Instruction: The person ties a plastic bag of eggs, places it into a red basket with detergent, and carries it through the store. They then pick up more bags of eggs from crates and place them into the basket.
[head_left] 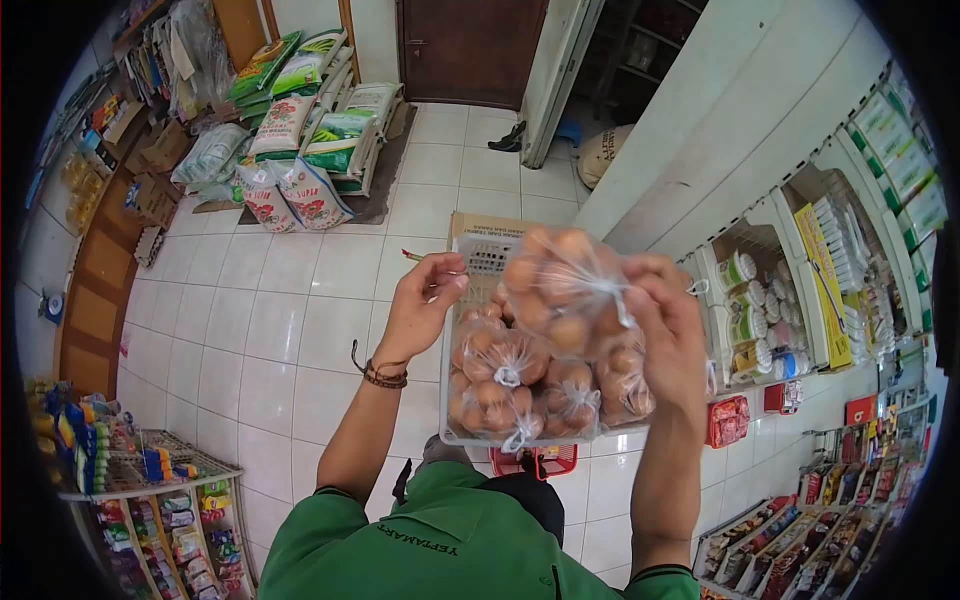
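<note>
My right hand (660,305) grips the knotted neck of a clear plastic bag of brown eggs (560,285), raised above a grey plastic crate (446,390). Several more knotted bags of eggs (505,365) lie inside that crate. Beside the crate's far left corner is my left hand (432,297), its fingers curled in. A thin thing with a red and green end (411,255) pokes out beyond those fingers; its kind cannot be made out. The held bag hides part of the crate.
Sacks (305,140) are stacked at the back left, before a brown door (470,50). Shelves of goods (790,280) line the right wall. A snack rack (170,500) stands at lower left. A red basket (555,462) is by my legs.
</note>
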